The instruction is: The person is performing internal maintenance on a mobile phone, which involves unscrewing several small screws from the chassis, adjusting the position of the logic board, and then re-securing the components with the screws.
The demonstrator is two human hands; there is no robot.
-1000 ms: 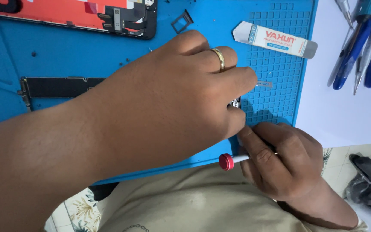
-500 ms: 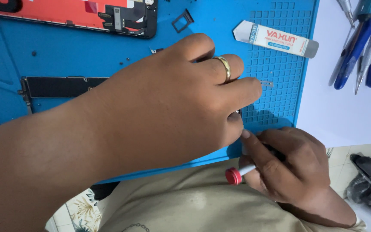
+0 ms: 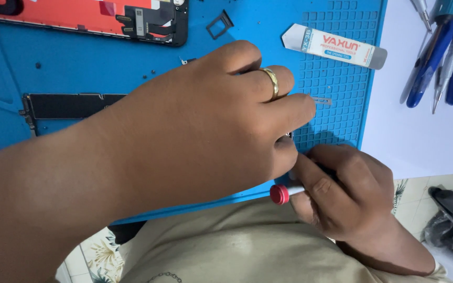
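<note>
The left hand [image 3: 205, 126] lies palm down over the middle of the blue work mat [image 3: 79, 68], fingers curled forward and close together, a gold ring [image 3: 271, 82] on one finger. It covers whatever sits beneath it; only a dark edge shows at the fingertips, so whether this hand grips or merely presses down cannot be told. The forearm enters from the lower left and fills much of the view.

The right hand [image 3: 342, 194] sits just beside the left hand at the near edge of the mat, fingers closed around a small screwdriver [image 3: 285, 193]. The tool's red end cap and a short length of white handle protrude toward the left; the tip is hidden between the two hands. The right wrist bends up from the lower right, over a beige shirt [image 3: 221, 246].

Beyond the left hand's fingertips, a thin metal strip [image 3: 321, 100] lies on the gridded section of the mat. Farther back rests a flat opening tool [image 3: 334, 47], elongated, white with a red label and a grey metal end, set at a slight angle. A small black tray frame [image 3: 219, 24] lies near it. A red screen assembly [image 3: 85, 17] with a black border occupies the far left edge. A black rectangular part [image 3: 64, 105] projects from under the left forearm. Blue-handled tools [image 3: 441, 57] lie on the white surface at the right.
</note>
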